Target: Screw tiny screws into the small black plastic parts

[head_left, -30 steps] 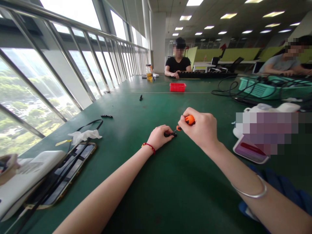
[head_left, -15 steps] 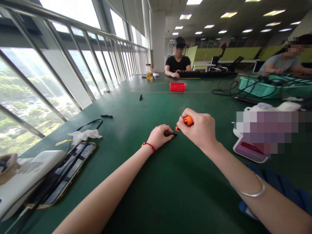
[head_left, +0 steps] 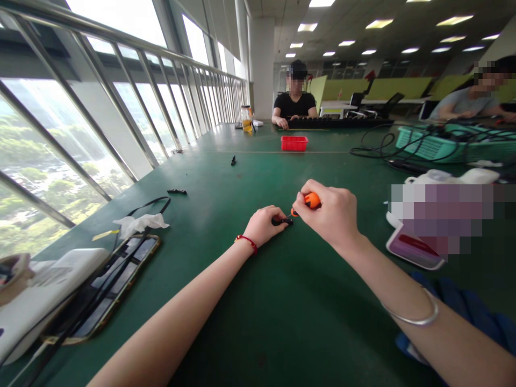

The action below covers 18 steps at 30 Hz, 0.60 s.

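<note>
My left hand (head_left: 263,226) is closed, pinning a small black part (head_left: 283,221) down on the green table (head_left: 258,301). A red cord circles that wrist. My right hand (head_left: 328,214) is wrapped round a short screwdriver with an orange handle (head_left: 311,200). Its tip points down and left into the black part. A silver bangle sits on my right forearm.
A red tray (head_left: 294,143) lies farther up the table, with small black parts (head_left: 176,191) to the left. A phone (head_left: 108,279) and crumpled tissue (head_left: 139,223) lie at my left, a pink phone (head_left: 414,249) at my right. A teal basket (head_left: 439,144) holds cables. Two people sit at the far end.
My right hand has tipped slightly left, bringing the orange handle closer over the black part. My left hand has stayed in place.
</note>
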Available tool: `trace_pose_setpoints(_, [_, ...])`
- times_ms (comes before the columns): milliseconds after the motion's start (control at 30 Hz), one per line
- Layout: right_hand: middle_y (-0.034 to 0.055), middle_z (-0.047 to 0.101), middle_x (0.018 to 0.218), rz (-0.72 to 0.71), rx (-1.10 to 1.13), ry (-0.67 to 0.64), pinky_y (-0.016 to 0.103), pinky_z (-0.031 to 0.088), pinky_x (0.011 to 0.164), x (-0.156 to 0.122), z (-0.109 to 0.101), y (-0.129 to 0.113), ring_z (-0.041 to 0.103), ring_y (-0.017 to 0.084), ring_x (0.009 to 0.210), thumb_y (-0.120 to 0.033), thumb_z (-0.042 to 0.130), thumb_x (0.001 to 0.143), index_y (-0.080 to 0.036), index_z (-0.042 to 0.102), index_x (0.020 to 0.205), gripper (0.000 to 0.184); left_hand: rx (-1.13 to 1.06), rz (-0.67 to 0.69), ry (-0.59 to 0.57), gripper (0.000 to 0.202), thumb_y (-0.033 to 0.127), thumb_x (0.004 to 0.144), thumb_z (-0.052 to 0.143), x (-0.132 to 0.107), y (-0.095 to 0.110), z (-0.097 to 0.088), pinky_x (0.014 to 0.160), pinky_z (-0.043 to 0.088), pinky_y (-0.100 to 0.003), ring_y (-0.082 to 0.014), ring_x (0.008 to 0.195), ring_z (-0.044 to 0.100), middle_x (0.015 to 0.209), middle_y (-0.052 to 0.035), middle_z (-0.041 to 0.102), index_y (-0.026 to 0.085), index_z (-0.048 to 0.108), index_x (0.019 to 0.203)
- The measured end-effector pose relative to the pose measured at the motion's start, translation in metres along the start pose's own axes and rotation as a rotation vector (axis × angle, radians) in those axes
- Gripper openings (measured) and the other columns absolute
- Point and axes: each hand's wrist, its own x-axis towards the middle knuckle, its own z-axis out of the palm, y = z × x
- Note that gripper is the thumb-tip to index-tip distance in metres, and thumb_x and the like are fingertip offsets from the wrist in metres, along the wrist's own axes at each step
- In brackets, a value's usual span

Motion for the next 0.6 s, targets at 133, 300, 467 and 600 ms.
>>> trace_pose_setpoints(133, [-0.0019,0.052,0.049,0.004,0.008,0.003,0.022,0.027,0.046,-0.0003,0.0002,-0.0004,0.049,0.011,0.046,-0.029,0.045,0.079,-0.020,0.051,0.061,0.021,-0.001,0.001,-0.005,0.008,0.024,0.072,0.062,0.0001,0.0001,-0.0003,0.065,0.046,-0.023,-0.0128,0.070,0.057,0.076,-0.0009,0.063,0.017,0.064,0.073])
trace_pose_setpoints(300, [-0.0023,0.050,0.048,-0.023,0.000,0.017,0.022,0.027,0.045,-0.0011,0.0008,-0.0008,0.047,0.010,0.044,-0.029,0.045,0.080,-0.019,0.052,0.061,0.022,-0.009,0.002,-0.007,0.010,0.026,0.072,0.062,-0.0005,0.0002,-0.0005,0.065,0.045,-0.024,-0.0133,0.070,0.057,0.076,-0.0013,0.062,0.016,0.065,0.075])
trace_pose_setpoints(467, [-0.0030,0.049,0.047,-0.037,-0.035,0.040,0.021,0.026,0.045,-0.0013,0.0024,-0.0002,0.046,0.009,0.044,-0.029,0.046,0.079,-0.019,0.053,0.061,0.022,-0.007,0.002,-0.007,0.011,0.027,0.073,0.061,-0.0005,0.0001,0.0001,0.065,0.044,-0.024,-0.0135,0.070,0.057,0.076,-0.0014,0.063,0.016,0.065,0.076])
trace_pose_setpoints(600, [-0.0034,0.046,0.045,-0.057,-0.070,0.062,0.021,0.024,0.045,-0.0016,0.0023,-0.0015,0.043,0.009,0.042,-0.031,0.046,0.080,-0.018,0.053,0.060,0.025,0.000,0.003,-0.001,0.011,0.026,0.073,0.061,-0.0005,-0.0002,0.0005,0.064,0.044,-0.024,-0.0133,0.069,0.057,0.076,-0.0015,0.063,0.016,0.065,0.076])
